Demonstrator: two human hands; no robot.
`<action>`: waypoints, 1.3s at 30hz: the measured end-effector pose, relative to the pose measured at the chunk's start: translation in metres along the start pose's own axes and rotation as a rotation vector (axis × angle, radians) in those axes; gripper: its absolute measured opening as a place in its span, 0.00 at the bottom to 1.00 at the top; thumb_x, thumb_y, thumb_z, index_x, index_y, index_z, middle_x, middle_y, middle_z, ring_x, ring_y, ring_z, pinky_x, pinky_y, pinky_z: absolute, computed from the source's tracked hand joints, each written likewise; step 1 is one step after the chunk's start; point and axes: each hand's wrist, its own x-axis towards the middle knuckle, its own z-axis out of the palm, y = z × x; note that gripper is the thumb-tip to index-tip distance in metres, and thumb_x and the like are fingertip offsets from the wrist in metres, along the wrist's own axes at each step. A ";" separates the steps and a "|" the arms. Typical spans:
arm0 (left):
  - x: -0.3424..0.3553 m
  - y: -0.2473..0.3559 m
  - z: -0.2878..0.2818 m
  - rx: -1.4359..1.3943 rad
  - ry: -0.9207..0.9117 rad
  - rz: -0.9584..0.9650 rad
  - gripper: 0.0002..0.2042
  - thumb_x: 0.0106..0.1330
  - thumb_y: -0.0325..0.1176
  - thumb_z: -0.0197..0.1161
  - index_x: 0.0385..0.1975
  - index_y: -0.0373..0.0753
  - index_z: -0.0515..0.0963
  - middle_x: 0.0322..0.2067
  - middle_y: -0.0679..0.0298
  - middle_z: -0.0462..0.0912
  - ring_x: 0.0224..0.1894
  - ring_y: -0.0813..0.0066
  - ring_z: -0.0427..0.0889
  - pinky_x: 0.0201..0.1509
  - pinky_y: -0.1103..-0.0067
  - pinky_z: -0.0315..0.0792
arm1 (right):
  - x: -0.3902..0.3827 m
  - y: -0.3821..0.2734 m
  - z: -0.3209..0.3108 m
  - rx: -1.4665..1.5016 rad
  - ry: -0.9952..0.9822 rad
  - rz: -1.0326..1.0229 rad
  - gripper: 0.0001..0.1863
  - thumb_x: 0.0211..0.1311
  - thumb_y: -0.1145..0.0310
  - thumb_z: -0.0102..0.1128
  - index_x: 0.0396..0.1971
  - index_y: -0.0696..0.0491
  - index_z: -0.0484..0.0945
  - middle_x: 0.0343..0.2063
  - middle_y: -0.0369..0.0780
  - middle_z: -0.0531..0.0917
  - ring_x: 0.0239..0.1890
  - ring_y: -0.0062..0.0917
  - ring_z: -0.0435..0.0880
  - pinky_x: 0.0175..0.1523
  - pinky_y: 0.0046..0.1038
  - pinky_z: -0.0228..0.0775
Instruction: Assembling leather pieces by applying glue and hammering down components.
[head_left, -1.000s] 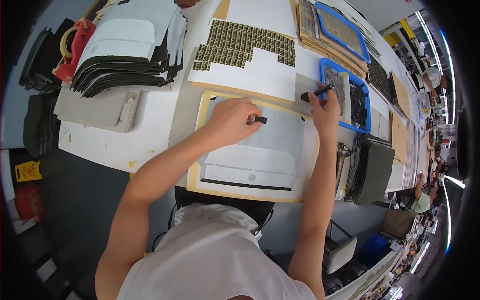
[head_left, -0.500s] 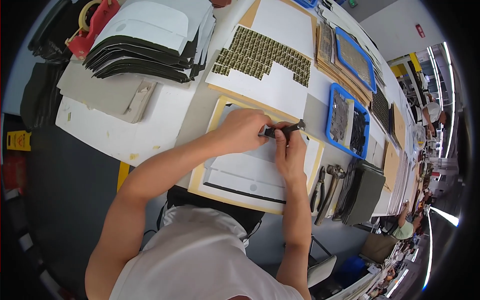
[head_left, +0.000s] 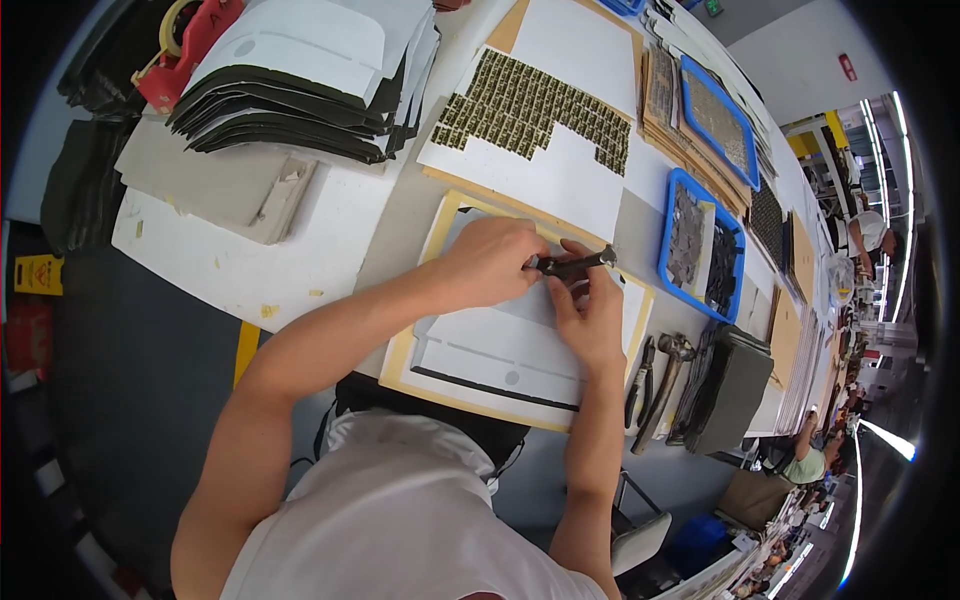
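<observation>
Bright, even overhead light fills the view, with soft, faint shadows under the arms on the pale desk [head_left: 330,230], glare from ceiling strips at the right rim, strong fisheye bending toward black corners, and a sharp centre.

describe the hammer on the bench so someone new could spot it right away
Start at the tan-bordered board with the white panel, right in front of the person. Just off its right edge, past the right hand, lies a hammer beside dark pliers, with a stack of dark sheets on its far side. It is the only tool there with a metal head on a long straight handle.
</observation>
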 end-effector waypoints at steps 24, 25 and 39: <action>0.009 0.008 0.011 -0.147 0.018 0.159 0.08 0.67 0.30 0.66 0.41 0.34 0.84 0.35 0.56 0.83 0.41 0.55 0.81 0.48 0.65 0.72 | -0.166 0.086 -0.178 -0.681 0.083 0.657 0.30 0.41 0.71 0.69 0.50 0.62 0.77 0.29 0.51 0.85 0.33 0.44 0.87 0.42 0.38 0.79; 0.011 0.009 0.013 -0.147 0.017 0.168 0.08 0.67 0.30 0.66 0.41 0.34 0.84 0.35 0.56 0.83 0.41 0.55 0.81 0.48 0.65 0.72 | -0.166 0.093 -0.183 -0.571 0.130 0.677 0.27 0.43 0.72 0.68 0.48 0.63 0.77 0.29 0.51 0.86 0.31 0.45 0.87 0.41 0.38 0.79; 0.008 0.005 0.020 -0.091 0.133 0.272 0.05 0.64 0.31 0.69 0.33 0.37 0.84 0.29 0.60 0.81 0.35 0.58 0.79 0.41 0.64 0.67 | -0.070 -0.105 -0.155 -0.229 -0.118 0.158 0.12 0.73 0.68 0.59 0.46 0.61 0.73 0.17 0.45 0.76 0.17 0.35 0.80 0.27 0.37 0.70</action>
